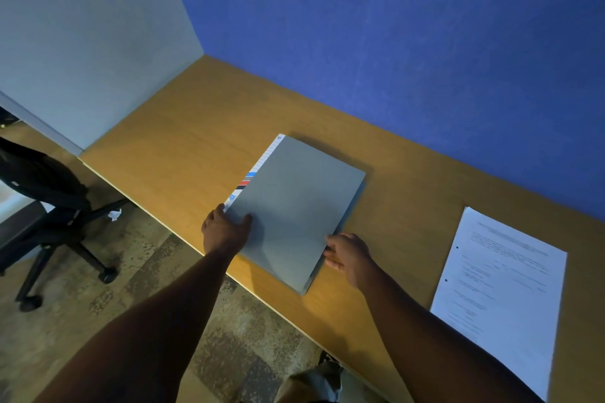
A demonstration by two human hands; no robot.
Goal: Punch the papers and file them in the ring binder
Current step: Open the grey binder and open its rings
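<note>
A wooden tabletop (183,127) carries a closed grey ring binder (294,203) near its middle; printed, punched papers (504,288) lie well apart at four o'clock.

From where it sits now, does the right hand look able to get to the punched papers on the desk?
Probably yes. The right hand is at the closed grey ring binder's near right edge, and only bare desk lies between it and the punched papers farther right. Nothing stands in between.
</note>
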